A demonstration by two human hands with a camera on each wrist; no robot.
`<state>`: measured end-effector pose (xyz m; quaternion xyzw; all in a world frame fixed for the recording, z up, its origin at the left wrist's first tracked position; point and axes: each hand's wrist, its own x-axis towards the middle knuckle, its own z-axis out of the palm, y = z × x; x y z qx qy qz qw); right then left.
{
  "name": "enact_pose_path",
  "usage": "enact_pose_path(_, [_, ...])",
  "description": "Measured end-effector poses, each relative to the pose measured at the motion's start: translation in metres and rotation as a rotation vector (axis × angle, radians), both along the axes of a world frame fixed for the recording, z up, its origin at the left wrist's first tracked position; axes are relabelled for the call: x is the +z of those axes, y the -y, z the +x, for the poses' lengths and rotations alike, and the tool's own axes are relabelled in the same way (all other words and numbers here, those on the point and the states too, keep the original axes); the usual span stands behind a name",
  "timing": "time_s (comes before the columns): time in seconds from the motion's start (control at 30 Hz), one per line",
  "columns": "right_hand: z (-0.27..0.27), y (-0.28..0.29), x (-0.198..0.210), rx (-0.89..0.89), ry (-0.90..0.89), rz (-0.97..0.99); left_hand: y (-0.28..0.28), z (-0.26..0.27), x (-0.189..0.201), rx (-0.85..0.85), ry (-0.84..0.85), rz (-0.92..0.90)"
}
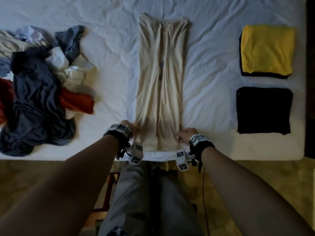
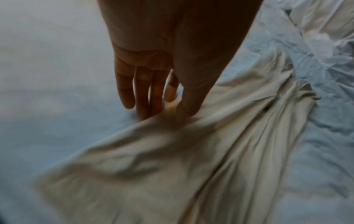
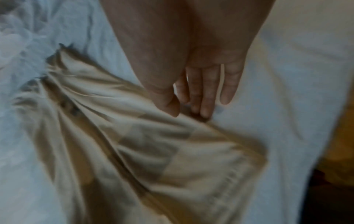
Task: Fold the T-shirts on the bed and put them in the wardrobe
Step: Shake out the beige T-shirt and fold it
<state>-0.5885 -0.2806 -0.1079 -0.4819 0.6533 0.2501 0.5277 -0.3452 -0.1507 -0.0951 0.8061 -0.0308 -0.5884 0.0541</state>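
A cream T-shirt (image 1: 161, 82) lies on the white bed (image 1: 109, 48), folded lengthwise into a long narrow strip with its collar at the far end. My left hand (image 1: 129, 129) pinches the near-left hem corner; in the left wrist view the thumb of the left hand (image 2: 164, 112) lies on the cream T-shirt (image 2: 172, 159) and the fingers reach under its edge. My right hand (image 1: 185, 135) pinches the near-right hem corner. In the right wrist view, thumb and fingers of the right hand (image 3: 188, 114) close on the lifted edge of the cream T-shirt (image 3: 134, 144), which is blurred.
A heap of unfolded clothes (image 1: 39, 92) in navy, red, white and grey covers the bed's left side. On the right lie a folded yellow shirt (image 1: 267, 48) on a dark one and, nearer, a folded black shirt (image 1: 263, 109). The bed's near edge (image 1: 68, 157) meets my legs.
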Motion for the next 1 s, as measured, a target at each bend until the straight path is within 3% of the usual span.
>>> enact_pose_path(0.13, [-0.014, -0.029, -0.002, -0.23, 0.118, 0.11, -0.034, -0.026, -0.001, 0.1, -0.07, -0.005])
enact_pose_path(0.47, [-0.026, -0.057, 0.02, -0.334, 0.161, -0.03, -0.064, -0.063, 0.012, 0.34, -0.047, -0.114])
enact_pose_path(0.57, [-0.024, -0.071, 0.013, -0.493, 0.242, 0.033, -0.073, -0.078, 0.005, 0.486, -0.089, -0.165])
enact_pose_path(0.67, [-0.026, -0.077, 0.005, -0.535, 0.271, 0.054, -0.076, -0.086, 0.009, 0.575, -0.092, -0.21])
enact_pose_path(0.8, [-0.027, -0.081, 0.008, -0.67, 0.3, -0.108, -0.077, -0.09, 0.013, 0.786, 0.007, -0.263])
enact_pose_path(0.87, [-0.029, -0.083, 0.014, -0.564, 0.325, -0.249, -0.081, -0.097, 0.014, 0.735, 0.109, -0.406])
enact_pose_path(0.97, [-0.03, -0.082, 0.032, -0.066, 0.326, -0.537, -0.081, -0.101, 0.022, 0.322, 0.311, -0.573])
enact_pose_path(1.0, [-0.028, -0.08, 0.039, 0.032, 0.35, -0.584, -0.078, -0.099, 0.026, 0.27, 0.337, -0.595])
